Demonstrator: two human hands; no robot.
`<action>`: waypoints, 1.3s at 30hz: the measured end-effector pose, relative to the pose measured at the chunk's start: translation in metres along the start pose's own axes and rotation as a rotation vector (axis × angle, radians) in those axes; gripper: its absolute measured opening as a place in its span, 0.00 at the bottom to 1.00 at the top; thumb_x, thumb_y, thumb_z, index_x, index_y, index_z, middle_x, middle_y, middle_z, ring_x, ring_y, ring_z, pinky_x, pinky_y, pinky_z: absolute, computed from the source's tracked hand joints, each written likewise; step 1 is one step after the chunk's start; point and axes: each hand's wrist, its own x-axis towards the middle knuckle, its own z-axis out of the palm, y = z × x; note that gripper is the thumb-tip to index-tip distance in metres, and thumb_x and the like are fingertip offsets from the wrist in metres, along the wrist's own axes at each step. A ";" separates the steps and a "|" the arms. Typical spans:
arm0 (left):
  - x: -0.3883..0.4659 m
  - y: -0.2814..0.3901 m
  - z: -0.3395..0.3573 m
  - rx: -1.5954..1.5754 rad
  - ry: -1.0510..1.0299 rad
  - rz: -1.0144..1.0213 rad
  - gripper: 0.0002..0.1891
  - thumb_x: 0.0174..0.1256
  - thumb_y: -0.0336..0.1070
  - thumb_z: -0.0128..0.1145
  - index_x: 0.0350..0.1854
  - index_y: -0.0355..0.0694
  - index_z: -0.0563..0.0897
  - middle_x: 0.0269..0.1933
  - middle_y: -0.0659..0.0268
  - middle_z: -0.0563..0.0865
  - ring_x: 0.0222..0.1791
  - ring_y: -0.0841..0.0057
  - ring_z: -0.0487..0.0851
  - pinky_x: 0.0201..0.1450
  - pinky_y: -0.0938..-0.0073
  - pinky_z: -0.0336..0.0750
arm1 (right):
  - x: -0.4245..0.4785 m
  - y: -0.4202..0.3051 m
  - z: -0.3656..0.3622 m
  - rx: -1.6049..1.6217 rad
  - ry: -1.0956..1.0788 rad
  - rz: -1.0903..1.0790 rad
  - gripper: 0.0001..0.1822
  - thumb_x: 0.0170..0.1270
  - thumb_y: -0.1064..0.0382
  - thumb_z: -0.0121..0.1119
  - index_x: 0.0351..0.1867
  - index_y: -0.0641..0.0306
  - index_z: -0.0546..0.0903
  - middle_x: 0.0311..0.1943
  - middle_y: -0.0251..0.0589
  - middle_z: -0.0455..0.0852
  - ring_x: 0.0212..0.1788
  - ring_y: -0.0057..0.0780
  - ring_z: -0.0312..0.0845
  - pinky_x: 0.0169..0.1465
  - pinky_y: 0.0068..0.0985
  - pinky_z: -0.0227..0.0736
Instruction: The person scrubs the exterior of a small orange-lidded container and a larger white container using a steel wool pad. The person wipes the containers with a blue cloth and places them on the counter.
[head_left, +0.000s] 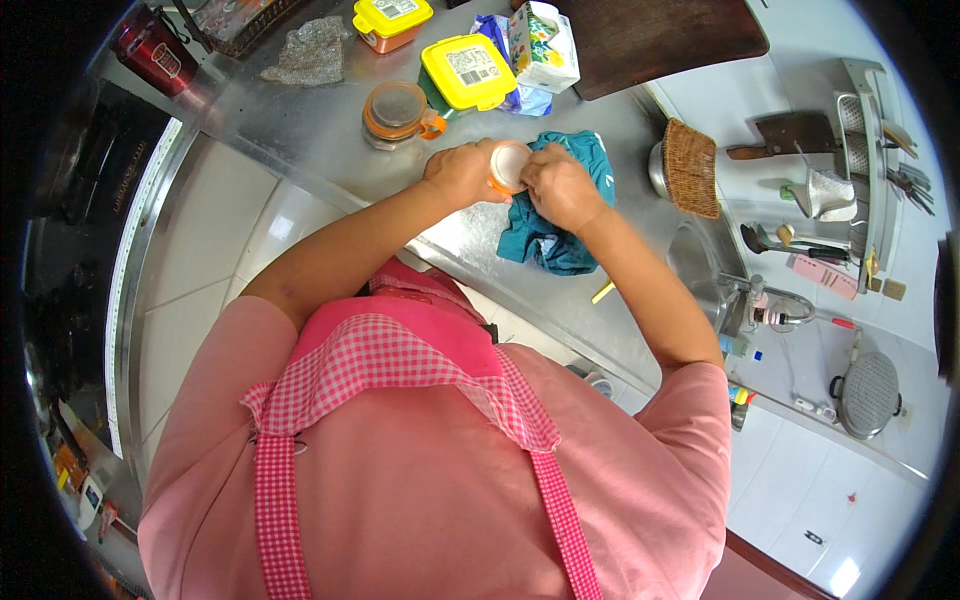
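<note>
My left hand (463, 174) grips a small round container with an orange rim and a pale, clear top (510, 165), held above the steel counter. My right hand (561, 187) is at the container's right side, its fingers curled against the rim; a part of the teal cloth (596, 154) lies behind and below this hand. Whether the fingers pinch the cloth or the rim cannot be told. Up and to the left of my left hand stands a clear jar with an orange-rimmed lid and handle (397, 112). Beside it is a green container with a yellow lid (469, 71).
Along the counter's back stand another yellow-lidded container (391, 19), a tissue pack (544, 49), a mesh cloth (309, 52) and a red tumbler (154, 56). A dark wooden board (667, 37) lies at the upper right. A wicker basket (688, 169) is near the sink (694, 259).
</note>
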 end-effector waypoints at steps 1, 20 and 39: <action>-0.001 0.002 -0.002 0.005 -0.010 -0.003 0.40 0.38 0.57 0.73 0.55 0.44 0.74 0.45 0.56 0.85 0.46 0.60 0.83 0.48 0.62 0.75 | 0.002 -0.001 0.001 0.058 -0.005 -0.010 0.06 0.42 0.72 0.61 0.25 0.62 0.83 0.28 0.40 0.82 0.35 0.40 0.75 0.42 0.29 0.73; 0.000 0.002 0.000 0.051 -0.053 -0.025 0.40 0.37 0.57 0.74 0.55 0.44 0.73 0.42 0.55 0.85 0.45 0.59 0.83 0.48 0.63 0.75 | 0.030 0.007 0.015 0.184 0.227 0.159 0.03 0.46 0.70 0.59 0.24 0.63 0.81 0.25 0.44 0.81 0.34 0.46 0.76 0.39 0.37 0.73; -0.001 -0.002 0.001 0.037 -0.014 -0.029 0.37 0.37 0.57 0.74 0.50 0.43 0.75 0.42 0.55 0.85 0.45 0.58 0.83 0.47 0.62 0.75 | 0.029 -0.025 -0.002 0.345 -0.006 0.429 0.04 0.49 0.68 0.62 0.25 0.66 0.82 0.27 0.50 0.83 0.29 0.47 0.80 0.36 0.35 0.74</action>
